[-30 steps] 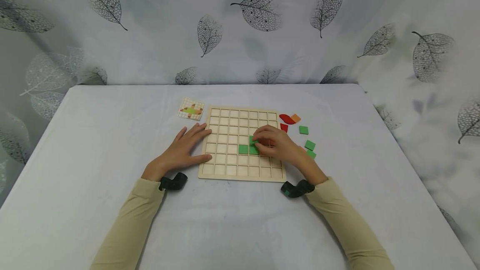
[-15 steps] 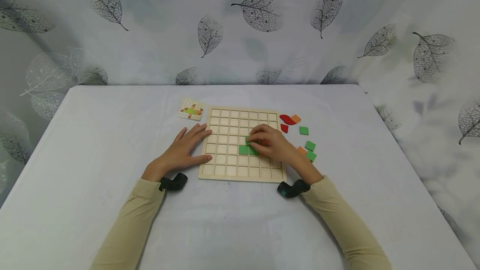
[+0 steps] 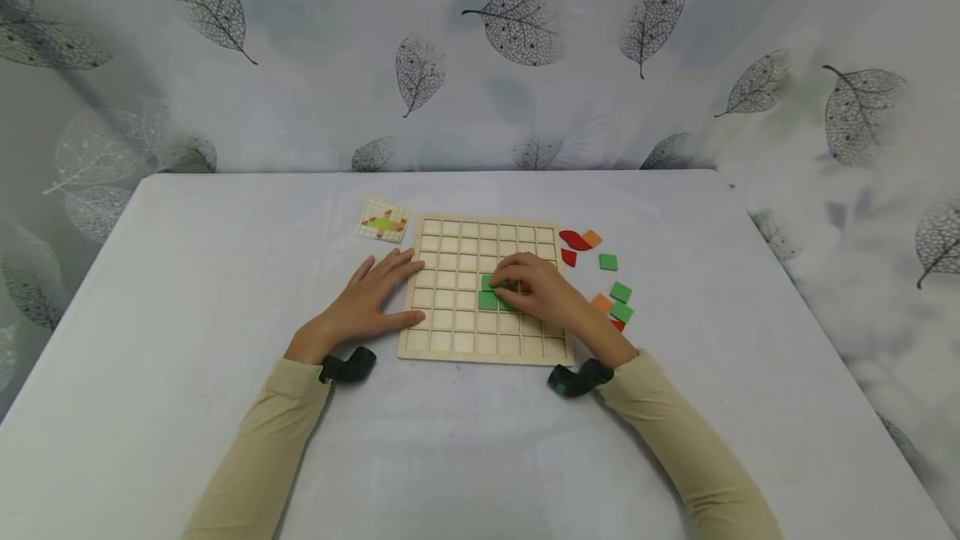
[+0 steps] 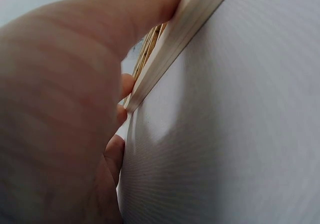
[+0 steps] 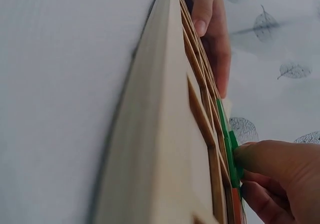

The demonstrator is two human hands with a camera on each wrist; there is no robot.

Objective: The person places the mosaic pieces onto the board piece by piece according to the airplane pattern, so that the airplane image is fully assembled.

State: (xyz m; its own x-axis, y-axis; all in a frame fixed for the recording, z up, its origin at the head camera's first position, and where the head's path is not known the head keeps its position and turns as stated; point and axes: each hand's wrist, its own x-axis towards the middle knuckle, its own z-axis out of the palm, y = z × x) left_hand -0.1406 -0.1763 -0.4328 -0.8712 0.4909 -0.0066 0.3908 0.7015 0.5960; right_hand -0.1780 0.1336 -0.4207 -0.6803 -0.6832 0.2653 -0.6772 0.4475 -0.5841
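A wooden grid board (image 3: pixel 442 341) lies on the white table. My left hand (image 3: pixel 363 300) rests with spread fingers on its left edge; in the left wrist view the thumb (image 4: pixel 150 6) touches the rim. Over the middle of the board, my right hand (image 3: pixel 546 292) pinches a green square tile (image 3: pixel 487 282) at a cell. Just nearer lies another green tile (image 3: pixel 487 301), with a further one (image 3: pixel 510 305) beside it, partly under the fingers. An orange piece (image 5: pixel 236 204) on the board shows in the right wrist view, hidden by the hand in the head view.
A pattern card (image 3: pixel 385 220) lies beyond the board's left corner. Right of the board are red curved pieces (image 3: pixel 574 240), an orange piece (image 3: pixel 592 237), loose green squares (image 3: pixel 608 262), another orange piece (image 3: pixel 602 302) and a partly covered red piece (image 3: pixel 618 325).
My right hand has shifted a little left with the green tile, which now lies flatter in line above the left green tile. The left hand has stayed put.
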